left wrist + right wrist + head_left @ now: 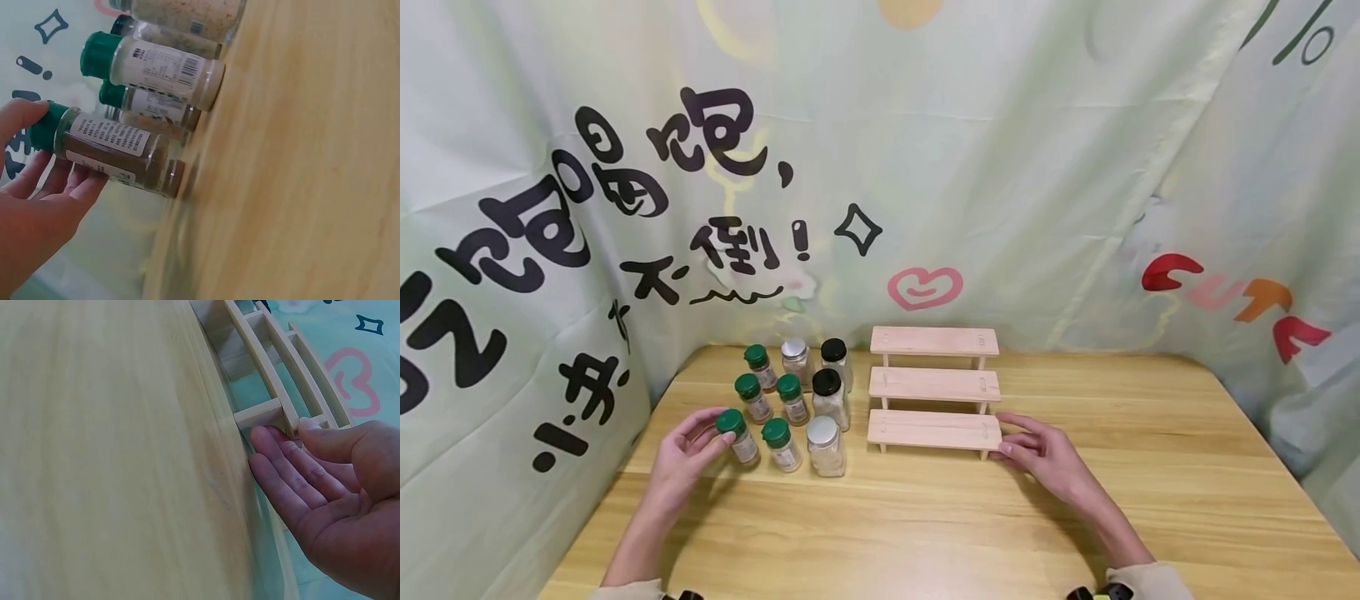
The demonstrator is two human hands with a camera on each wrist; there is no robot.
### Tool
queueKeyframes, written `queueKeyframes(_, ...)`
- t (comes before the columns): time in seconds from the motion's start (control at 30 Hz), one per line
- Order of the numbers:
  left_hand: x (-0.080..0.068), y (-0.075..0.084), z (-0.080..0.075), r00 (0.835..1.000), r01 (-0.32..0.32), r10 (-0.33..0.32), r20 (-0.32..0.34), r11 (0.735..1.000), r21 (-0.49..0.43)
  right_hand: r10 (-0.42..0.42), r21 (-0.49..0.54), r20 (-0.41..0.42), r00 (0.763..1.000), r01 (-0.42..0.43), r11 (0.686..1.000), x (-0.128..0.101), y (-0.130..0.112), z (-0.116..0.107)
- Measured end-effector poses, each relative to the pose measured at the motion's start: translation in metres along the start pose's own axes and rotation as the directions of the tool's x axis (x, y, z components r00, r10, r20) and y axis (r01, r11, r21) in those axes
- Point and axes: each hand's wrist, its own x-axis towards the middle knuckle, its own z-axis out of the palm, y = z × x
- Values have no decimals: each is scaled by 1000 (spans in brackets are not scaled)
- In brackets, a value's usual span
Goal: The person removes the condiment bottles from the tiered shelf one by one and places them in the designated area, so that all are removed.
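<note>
Head view: left hand (681,457) holds the front-left green-capped jar (737,436) on the counter (925,517).

Left wrist: fingers (59,181) curled round it.

Right wrist: right hand (325,494) — straight fingers (281,465) pressed together — touches the stepped wooden rack (265,412).

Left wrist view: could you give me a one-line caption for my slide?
A left hand holds a green-capped spice jar of dark powder, standing on a wooden table beside other labelled jars.
</note>
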Motion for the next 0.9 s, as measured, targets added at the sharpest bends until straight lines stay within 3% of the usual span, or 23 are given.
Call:
queueKeyframes(0.27,-3,-11,-3,999,47,-48,11,997,66,-18,-18,15,1000,18,1000,0,2,-1)
queueKeyframes(0.9,-3,-8,-13,997,23,-42,69,969,245,-16,34,44,999,14,999,-1,2,-1)
